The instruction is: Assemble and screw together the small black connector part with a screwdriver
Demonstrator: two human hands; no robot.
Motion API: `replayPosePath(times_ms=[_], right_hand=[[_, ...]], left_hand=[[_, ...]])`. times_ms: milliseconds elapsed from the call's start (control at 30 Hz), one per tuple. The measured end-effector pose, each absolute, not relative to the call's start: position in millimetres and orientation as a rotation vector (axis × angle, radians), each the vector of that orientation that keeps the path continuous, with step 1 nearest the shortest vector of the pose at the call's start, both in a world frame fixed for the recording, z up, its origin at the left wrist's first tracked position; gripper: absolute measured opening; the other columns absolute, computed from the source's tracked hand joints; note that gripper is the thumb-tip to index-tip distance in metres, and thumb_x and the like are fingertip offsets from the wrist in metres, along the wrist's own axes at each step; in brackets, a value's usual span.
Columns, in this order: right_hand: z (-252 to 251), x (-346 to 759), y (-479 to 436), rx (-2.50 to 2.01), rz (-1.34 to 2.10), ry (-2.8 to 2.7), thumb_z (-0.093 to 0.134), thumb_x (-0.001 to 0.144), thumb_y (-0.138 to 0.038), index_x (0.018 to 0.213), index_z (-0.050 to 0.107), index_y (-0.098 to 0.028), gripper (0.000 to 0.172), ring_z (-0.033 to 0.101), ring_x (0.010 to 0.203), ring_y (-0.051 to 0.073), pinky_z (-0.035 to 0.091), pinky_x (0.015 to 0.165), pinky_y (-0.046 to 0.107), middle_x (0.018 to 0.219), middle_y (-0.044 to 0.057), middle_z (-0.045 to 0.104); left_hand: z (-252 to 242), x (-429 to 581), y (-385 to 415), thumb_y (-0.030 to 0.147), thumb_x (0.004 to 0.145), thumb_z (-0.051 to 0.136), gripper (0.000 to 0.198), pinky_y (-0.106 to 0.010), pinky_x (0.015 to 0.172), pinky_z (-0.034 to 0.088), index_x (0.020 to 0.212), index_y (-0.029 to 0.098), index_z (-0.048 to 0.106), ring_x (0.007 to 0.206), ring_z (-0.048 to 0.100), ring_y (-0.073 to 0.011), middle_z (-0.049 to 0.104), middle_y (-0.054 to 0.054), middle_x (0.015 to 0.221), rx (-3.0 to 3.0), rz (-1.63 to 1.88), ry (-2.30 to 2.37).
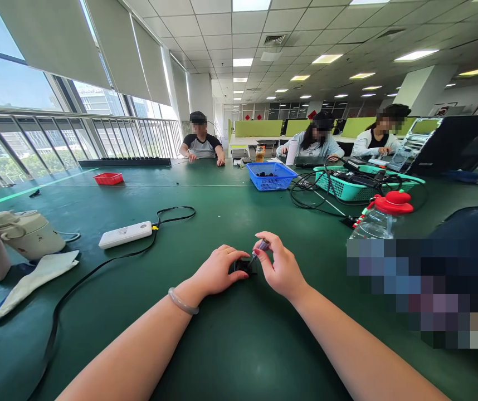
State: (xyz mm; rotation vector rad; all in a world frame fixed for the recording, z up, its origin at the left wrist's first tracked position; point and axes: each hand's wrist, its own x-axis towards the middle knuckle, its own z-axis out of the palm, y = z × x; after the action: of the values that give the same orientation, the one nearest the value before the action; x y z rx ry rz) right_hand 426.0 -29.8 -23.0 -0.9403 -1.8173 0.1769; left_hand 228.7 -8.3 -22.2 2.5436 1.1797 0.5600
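- Small black part (242, 265): dark, blocky, mostly hidden by fingers; it lies on the green table (230, 334), near its front edge
- Left hand (218, 272) closed on the part, pinning it down
- Right hand (279, 268) pinches a small screwdriver (259, 248); its tip meets the part

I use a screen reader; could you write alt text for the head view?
Left hand steadies a small black part on a green table; right hand holds a small screwdriver to it.
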Motion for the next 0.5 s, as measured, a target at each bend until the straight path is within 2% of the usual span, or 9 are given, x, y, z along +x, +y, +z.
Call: replayPosePath(times_ms=[100, 233, 400, 500], right_hand=[[-21.2, 428.1, -28.0, -0.909, 0.247, -1.798, 0.049, 0.094, -0.022, 0.121, 0.046, -0.026, 0.028, 0.07, 0.079, 0.017, 0.057, 0.077, 0.032, 0.09, 0.003, 0.07], [-13.4, 445.8, -19.7, -0.846, 0.269, -1.427, 0.047, 0.096, -0.027, 0.125, 0.042, -0.024, 0.03, 0.068, 0.079, 0.017, 0.057, 0.078, 0.035, 0.088, 0.003, 0.066], [-13.0, 483.3, 0.0, -1.193, 0.135, -1.414, 0.05, 0.089, -0.027, 0.119, 0.052, -0.022, 0.031, 0.066, 0.069, 0.019, 0.052, 0.068, 0.034, 0.075, 0.001, 0.065], [-17.7, 502.0, 8.5, -1.283, 0.064, -1.418, 0.048, 0.086, -0.026, 0.118, 0.055, -0.022, 0.033, 0.064, 0.064, 0.019, 0.049, 0.064, 0.032, 0.072, 0.0, 0.065]], left_hand=[[-20.7, 228.4, -8.6, 0.029, 0.089, 0.064, 0.035, -0.041, 0.104, 0.044, 0.124, 0.026, 0.062, 0.113, 0.056, -0.0234, 0.065, -0.006, 0.12, 2.562, 0.615, 1.145], [-17.9, 229.0, -9.7, 0.02, 0.092, 0.053, 0.039, -0.04, 0.107, 0.041, 0.129, 0.029, 0.059, 0.118, 0.052, -0.0231, 0.059, -0.007, 0.125, 2.574, 0.668, 1.239], [-21.8, 229.6, -9.0, 0.028, 0.096, 0.045, 0.046, -0.042, 0.098, 0.045, 0.142, 0.035, 0.049, 0.105, 0.053, -0.0244, 0.057, -0.008, 0.115, 2.524, 0.527, 1.662], [-25.9, 228.1, -9.3, 0.032, 0.098, 0.04, 0.045, -0.042, 0.09, 0.046, 0.141, 0.037, 0.051, 0.099, 0.052, -0.0254, 0.056, -0.009, 0.109, 2.517, 0.409, 1.813]])
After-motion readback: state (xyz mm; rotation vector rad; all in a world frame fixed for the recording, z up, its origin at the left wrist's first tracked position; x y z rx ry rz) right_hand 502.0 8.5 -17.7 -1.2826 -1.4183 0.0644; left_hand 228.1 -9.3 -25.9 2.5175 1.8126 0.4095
